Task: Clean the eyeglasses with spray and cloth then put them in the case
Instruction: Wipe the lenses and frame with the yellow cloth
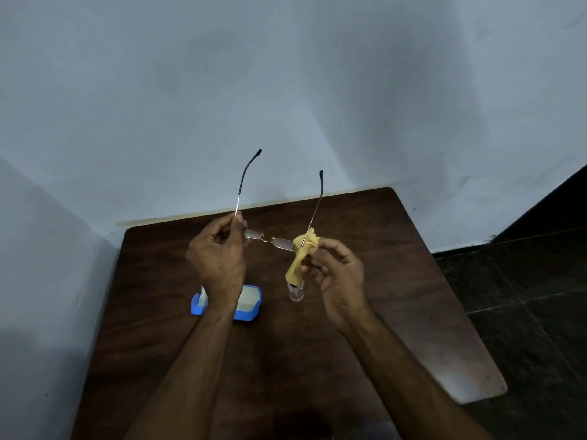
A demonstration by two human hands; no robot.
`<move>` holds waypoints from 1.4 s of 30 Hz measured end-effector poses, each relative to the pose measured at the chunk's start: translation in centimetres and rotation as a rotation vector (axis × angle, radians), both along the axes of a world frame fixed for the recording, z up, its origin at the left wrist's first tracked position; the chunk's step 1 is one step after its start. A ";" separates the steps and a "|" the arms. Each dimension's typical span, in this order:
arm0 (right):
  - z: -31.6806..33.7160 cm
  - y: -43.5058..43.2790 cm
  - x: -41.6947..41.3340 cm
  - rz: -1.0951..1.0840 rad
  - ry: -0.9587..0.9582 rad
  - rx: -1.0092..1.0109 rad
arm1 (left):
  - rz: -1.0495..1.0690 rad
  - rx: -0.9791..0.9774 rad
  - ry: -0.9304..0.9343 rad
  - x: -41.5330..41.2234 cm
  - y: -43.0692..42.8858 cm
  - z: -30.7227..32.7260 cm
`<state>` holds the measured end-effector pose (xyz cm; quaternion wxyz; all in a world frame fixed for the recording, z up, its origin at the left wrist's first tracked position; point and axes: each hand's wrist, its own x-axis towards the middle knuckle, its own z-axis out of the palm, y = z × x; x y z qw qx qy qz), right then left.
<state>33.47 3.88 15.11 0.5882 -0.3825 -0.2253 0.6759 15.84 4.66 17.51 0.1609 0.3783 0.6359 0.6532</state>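
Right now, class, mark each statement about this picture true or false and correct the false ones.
1. The left hand holds the eyeglasses above the table. True.
2. The yellow cloth lies flat on the table. False: the right hand pinches it at one lens.
3. The blue case is closed. False: it lies open.
4. The spray bottle stands on the table. True.
5. Both temples are folded. False: both are unfolded.

No legible text, label, brand, number or sign on the eyeglasses (281, 243), cloth (297, 262), spray bottle (296, 294) or blue case (249, 315).
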 end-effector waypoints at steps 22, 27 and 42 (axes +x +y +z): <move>-0.9 3.5 -0.9 -0.078 -0.151 0.142 | -0.269 -0.098 -0.796 1.7 -0.6 -1.8; -0.6 3.5 -0.6 -0.062 -0.161 0.205 | -0.387 -0.216 -1.099 3.4 -1.5 -3.2; -0.7 3.3 1.6 0.081 0.025 0.246 | -0.447 -0.351 -1.235 4.9 -1.5 -3.1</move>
